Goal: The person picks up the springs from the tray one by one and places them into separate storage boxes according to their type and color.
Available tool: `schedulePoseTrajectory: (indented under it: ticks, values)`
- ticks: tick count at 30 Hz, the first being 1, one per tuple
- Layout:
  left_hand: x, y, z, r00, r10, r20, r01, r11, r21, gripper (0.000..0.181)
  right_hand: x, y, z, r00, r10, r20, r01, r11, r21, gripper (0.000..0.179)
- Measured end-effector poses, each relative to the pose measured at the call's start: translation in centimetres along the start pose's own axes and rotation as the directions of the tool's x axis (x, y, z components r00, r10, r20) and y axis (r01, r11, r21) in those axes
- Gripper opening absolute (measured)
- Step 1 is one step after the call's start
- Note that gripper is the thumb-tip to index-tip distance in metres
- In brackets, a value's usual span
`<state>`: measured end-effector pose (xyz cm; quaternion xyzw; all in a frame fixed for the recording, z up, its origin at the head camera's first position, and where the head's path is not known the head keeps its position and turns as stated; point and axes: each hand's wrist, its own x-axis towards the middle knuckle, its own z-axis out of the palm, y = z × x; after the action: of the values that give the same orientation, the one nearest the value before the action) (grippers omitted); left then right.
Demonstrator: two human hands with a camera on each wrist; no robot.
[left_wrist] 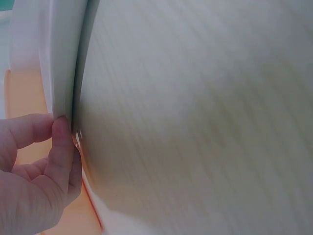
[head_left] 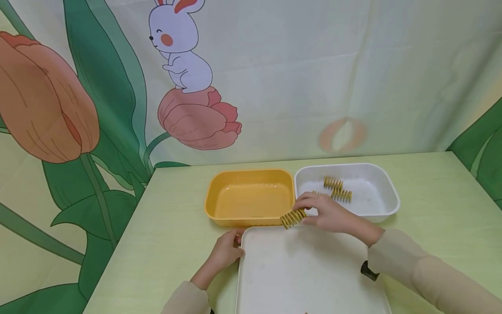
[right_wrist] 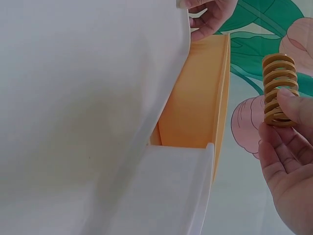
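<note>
In the head view, the right hand (head_left: pixel 327 213) grasps a yellow spring (head_left: pixel 291 219) by one end. The other end points to the left, above the meeting of the flat tray (head_left: pixel 306 270) and the orange container (head_left: pixel 249 196). The white container (head_left: pixel 372 198), just beside the orange one, holds loose springs (head_left: pixel 341 195), one of them partly hidden behind the right hand. Both containers rest on the pale surface (head_left: pixel 176 226), and the left hand (head_left: pixel 226 251) is at the flat tray's left edge, near its far corner.

In the left wrist view, the left hand pinches the flat tray's rim between thumb and fingers. That thin lip looks smooth and rigid, so a light pinch probably steadies it but gives little to hold on to.

In the right wrist view, the thumb presses the coils from one side and the fingers support the spring near its lower end, leaving most of its length free. Its thick, flat coils suggest stiff metal: rather heavy for its size, hardly fragile, perhaps a little slick if coated, and likely to roll when laid down. A pinch across the middle coils would balance it better than this end hold.
</note>
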<state>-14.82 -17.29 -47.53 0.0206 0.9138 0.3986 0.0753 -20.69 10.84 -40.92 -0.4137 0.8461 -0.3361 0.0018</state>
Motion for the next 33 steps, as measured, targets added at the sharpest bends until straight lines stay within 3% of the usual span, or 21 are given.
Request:
schedulePoseTrajectory:
  ticks: [10, 21, 33]
  values:
    - [0.1, -0.2, 0.0, 1.0, 0.003, 0.002, -0.003, 1.0, -0.006, 0.045, -0.2, 0.8, -0.5, 0.997, 0.074, -0.014, -0.073, 0.997, 0.035, 0.027]
    - [0.1, -0.2, 0.0, 1.0, 0.001, 0.004, -0.001, 1.0, 0.001, 0.044, -0.4, 2.0, -0.5, 0.996, 0.064, -0.065, -0.062, 0.998, 0.026, 0.028]
    - [0.1, -0.2, 0.1, 1.0, 0.0, 0.002, 0.0, 1.0, 0.006, 0.044, -0.7, 3.6, -0.8, 0.986, 0.131, -0.106, -0.125, 0.99, 0.06, 0.027]
